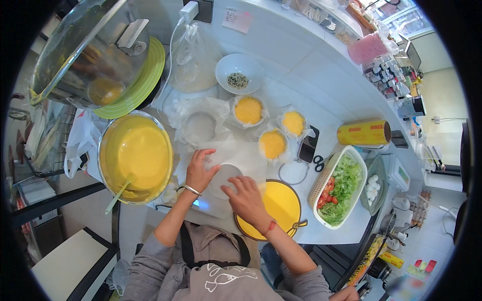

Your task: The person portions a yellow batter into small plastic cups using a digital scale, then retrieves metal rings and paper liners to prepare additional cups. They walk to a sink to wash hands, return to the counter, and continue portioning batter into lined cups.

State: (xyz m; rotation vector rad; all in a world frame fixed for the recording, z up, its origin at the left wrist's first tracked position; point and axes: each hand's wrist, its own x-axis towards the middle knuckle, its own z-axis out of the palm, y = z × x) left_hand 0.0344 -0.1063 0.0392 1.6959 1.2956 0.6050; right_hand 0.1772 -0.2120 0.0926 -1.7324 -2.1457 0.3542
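Note:
A translucent sheet of baking paper [244,154] lies over a round mould [225,180], whose pale rim shows through. Beneath them is a kitchen scale [209,209] with a lit blue display. My left hand [201,173] is at the sheet's left side, thumb and fingers apart, thumb near the rim. My right hand [246,201] reaches over the mould's right side, fingers spread and pointing down at the paper. Neither hand visibly grips anything. Left of them stands a large bowl of yellow batter [145,150] with a pale green spatula [120,193].
Behind are a paper-lined mould [199,126], three paper-lined yellow portions [272,144] and a white bowl of seeds [237,81]. Rightward lie a yellow round mat [282,205], phone [308,145], scissors [319,163] and vegetable basket [312,199]. Another person's hand [345,294] shows at the bottom.

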